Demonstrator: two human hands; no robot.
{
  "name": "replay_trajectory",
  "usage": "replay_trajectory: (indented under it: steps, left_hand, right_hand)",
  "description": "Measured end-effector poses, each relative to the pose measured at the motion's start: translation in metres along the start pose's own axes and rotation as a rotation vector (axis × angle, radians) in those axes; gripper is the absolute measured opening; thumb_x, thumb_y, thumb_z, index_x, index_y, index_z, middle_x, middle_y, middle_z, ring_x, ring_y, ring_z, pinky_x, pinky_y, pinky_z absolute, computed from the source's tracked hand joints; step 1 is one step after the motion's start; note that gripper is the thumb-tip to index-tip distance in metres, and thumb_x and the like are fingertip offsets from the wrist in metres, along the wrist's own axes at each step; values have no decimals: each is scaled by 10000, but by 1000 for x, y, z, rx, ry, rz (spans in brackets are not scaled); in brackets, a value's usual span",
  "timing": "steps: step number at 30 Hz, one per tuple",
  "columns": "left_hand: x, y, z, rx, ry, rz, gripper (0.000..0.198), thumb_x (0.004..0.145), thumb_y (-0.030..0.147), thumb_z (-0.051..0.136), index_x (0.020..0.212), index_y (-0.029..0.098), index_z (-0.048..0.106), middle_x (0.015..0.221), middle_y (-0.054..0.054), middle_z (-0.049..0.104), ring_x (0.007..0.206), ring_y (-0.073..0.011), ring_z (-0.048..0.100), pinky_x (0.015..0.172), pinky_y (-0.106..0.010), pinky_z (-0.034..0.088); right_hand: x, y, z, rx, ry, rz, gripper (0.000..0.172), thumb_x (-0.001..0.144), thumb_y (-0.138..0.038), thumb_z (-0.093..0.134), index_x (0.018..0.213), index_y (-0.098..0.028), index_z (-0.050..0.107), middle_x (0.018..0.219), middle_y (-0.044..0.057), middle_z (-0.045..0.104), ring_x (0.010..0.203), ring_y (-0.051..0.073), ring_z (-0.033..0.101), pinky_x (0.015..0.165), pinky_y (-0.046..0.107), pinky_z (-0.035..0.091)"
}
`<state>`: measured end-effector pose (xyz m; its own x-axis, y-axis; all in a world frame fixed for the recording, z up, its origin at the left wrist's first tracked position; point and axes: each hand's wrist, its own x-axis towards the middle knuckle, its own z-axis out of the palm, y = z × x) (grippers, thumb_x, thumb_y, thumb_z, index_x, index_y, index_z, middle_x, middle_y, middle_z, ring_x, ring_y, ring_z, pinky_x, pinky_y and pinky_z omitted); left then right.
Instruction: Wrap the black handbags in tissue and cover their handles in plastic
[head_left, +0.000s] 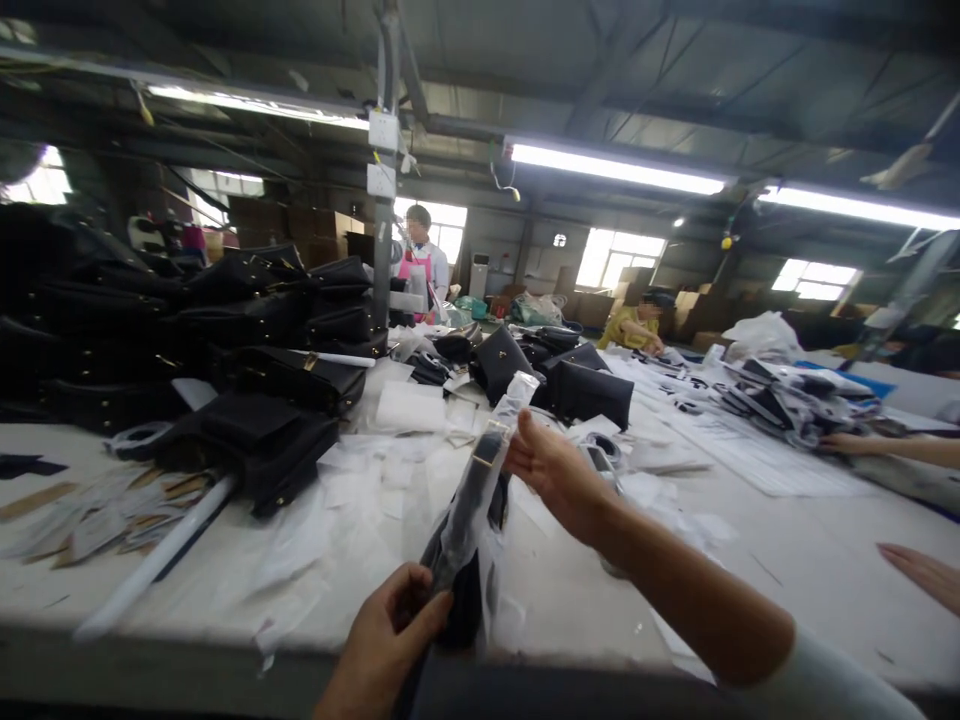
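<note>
My left hand (390, 635) is closed around the lower end of a black strap (469, 500) that sits inside a clear plastic sleeve. The strap rises slanting up and to the right, with a gold buckle near its upper part. My right hand (551, 470) is at the sleeve's upper end, thumb and fingers pinched on the plastic. A black bag (461, 600) lies under the strap at the near edge of the white table (787, 560).
Stacks of black handbags (247, 340) fill the left of the table. More bags (581, 385) and plastic wrappers lie in the middle. A white rod (157, 560) lies at front left. Other people's hands (922, 575) reach in at right. Two workers stand or sit at the far end.
</note>
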<state>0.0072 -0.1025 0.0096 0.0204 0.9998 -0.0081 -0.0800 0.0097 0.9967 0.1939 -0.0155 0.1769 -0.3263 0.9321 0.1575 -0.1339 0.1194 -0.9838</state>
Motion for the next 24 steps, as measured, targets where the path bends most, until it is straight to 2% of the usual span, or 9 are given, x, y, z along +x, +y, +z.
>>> replay_trajectory:
  steps: [3,6,8,12,16,17,19,21,24]
  left_hand:
    - [1,3,4,72,-27,69,429,740,581,715,742,184,553,642,37,520,621,-128,492,588,-238,376]
    - [3,17,3,98,-88,99,415,777,588,672,784,178,605,675,9,585,657,-151,549,624,-254,420]
    - [10,29,-5,98,-78,106,440,801,611,630,850,174,644,748,-33,661,723,-184,613,675,-273,470]
    - [40,50,-37,139,166,185,501,817,589,623,1118,188,643,1150,-114,680,929,-229,658,733,-291,531]
    - [72,68,-75,131,434,274,657,822,546,644,1386,248,486,1512,-114,418,1191,-258,571,770,-276,543]
    - [75,73,-83,115,457,261,688,840,564,613,1428,252,438,1526,-124,396,1186,-259,578,759,-276,542]
    - [73,80,-94,88,427,200,694,889,618,503,1458,237,395,1462,-157,473,1072,-246,641,708,-280,535]
    - [63,84,-97,92,334,140,669,907,659,414,1392,203,485,1307,-165,607,935,-229,679,664,-283,519]
    - [42,75,-86,190,183,111,626,864,700,444,1088,166,681,1063,-145,711,860,-244,681,621,-292,508]
  right_hand:
    - [33,-36,13,226,19,159,371,943,-518,528,943,-157,612,835,82,711,798,187,695,761,315,574]
    - [58,-63,17,165,28,241,273,920,-422,605,845,-162,569,678,20,638,596,138,623,607,260,546]
    - [71,-76,15,65,22,226,232,887,-345,657,786,-161,558,584,-29,551,488,95,526,516,216,486]
    - [91,-105,0,-204,-64,38,244,760,-258,760,675,-166,551,503,-76,417,419,58,369,416,197,355]
    - [109,-143,-16,-720,-252,-180,207,716,-336,784,731,-166,667,566,-28,553,489,90,490,484,232,404]
    - [114,-151,-19,-865,-284,-232,216,725,-366,774,782,-169,704,602,-14,597,521,100,528,510,238,419]
    - [124,-161,-21,-1101,-315,-318,237,745,-389,752,857,-181,746,676,3,661,582,112,580,557,244,432]
    - [135,-161,-22,-1226,-327,-383,201,756,-360,746,850,-182,760,690,-1,679,608,108,590,590,241,427]
    - [151,-146,-20,-1271,-324,-458,151,730,-296,768,824,-178,770,659,-27,667,608,98,575,612,230,414]
